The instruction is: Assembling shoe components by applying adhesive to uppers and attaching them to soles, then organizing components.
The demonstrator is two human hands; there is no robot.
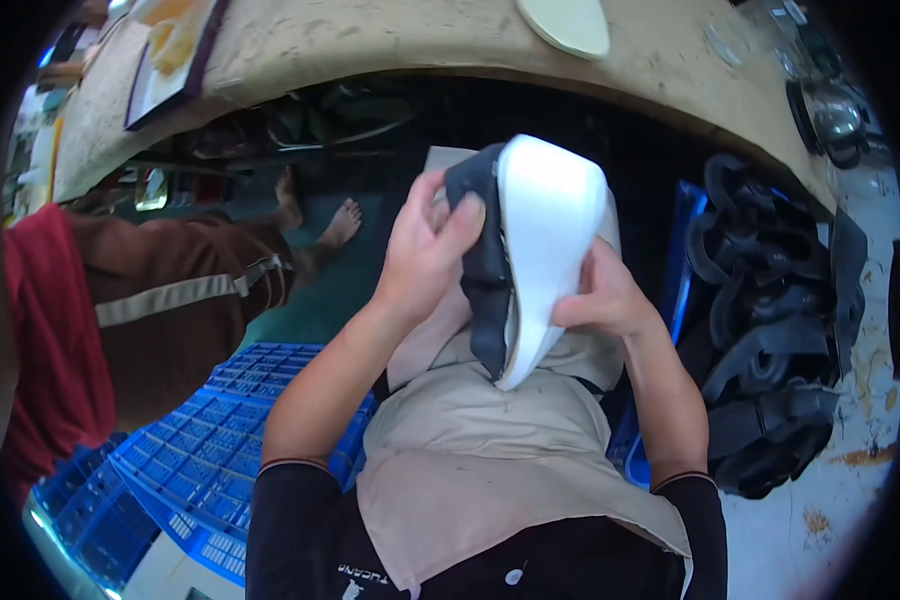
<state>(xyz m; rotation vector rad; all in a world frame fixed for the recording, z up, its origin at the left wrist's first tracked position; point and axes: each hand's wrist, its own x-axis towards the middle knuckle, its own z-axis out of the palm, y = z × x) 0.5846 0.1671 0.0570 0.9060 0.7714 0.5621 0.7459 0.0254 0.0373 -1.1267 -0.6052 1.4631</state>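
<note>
A shoe with a thick white wedge sole (555,215) and a dark upper (484,265) is held over my lap. It stands nearly on end, with the sole turned toward the right and the narrow end down. My left hand (422,245) grips the dark upper near its top, the thumb pressed on its face. On the other side, my right hand (610,297) holds the edge of the white sole at its lower middle, with the thumb on the sole's surface. A beige apron (490,440) lies beneath the shoe.
Ahead stands a brown-covered workbench (370,45) bearing a pale flat oval piece (570,22) and a dark-edged tray (145,92). Black shoe uppers (770,310) are heaped at my right. Blue crates (205,455) and another person's legs (190,270) are at my left.
</note>
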